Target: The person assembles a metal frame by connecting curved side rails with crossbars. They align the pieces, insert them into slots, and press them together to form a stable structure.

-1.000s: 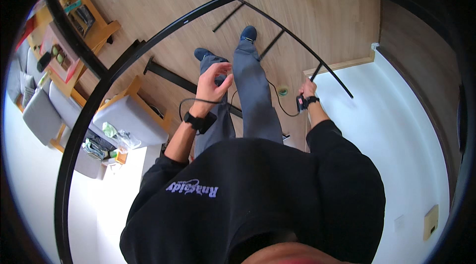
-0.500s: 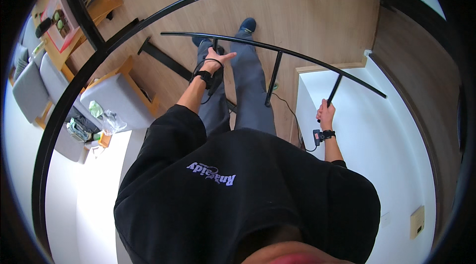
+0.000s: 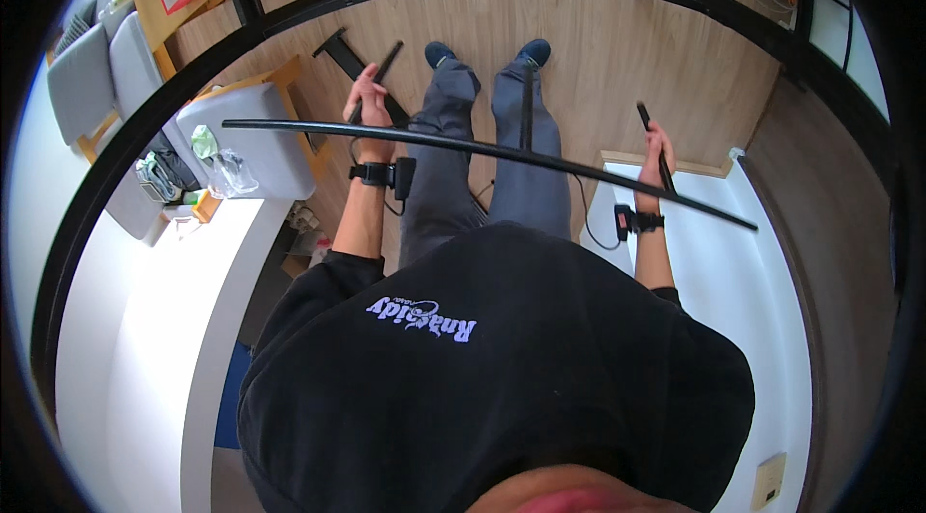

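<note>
A long black crossbar (image 3: 482, 148) spans above the wooden floor (image 3: 598, 40) in front of the legs, carried by two black uprights: left hand (image 3: 367, 98) closed around one, right hand (image 3: 658, 151) closed around the other.

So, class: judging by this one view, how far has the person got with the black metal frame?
Done: a long black crossbar already joins uprights. In hand: the left hand grips one thin black upright rod, and the right hand grips another. Left: a flat black bar lies loose on the wooden floor.
</note>
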A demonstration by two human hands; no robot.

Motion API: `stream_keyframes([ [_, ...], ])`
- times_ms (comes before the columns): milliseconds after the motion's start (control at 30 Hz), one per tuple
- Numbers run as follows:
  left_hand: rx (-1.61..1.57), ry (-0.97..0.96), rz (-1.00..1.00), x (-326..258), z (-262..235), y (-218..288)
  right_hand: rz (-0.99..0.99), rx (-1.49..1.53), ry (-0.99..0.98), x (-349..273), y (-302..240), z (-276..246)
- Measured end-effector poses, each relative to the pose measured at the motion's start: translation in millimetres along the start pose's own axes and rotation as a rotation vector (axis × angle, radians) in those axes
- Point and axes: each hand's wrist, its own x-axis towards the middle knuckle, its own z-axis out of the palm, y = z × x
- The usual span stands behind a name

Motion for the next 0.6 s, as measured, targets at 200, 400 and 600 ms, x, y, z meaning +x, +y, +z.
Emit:
stream_keyframes([
  [200,-0.114,0.096,0.040,20,-5,3,0.076,0.416,-0.011,38,-43,52],
  [400,-0.186,0.022,0.134,54,2,16,-0.098,0.508,0.041,52,-89,90],
  [600,-0.160,0.014,0.122,60,7,24,-0.137,0.568,0.045,63,-100,103],
])
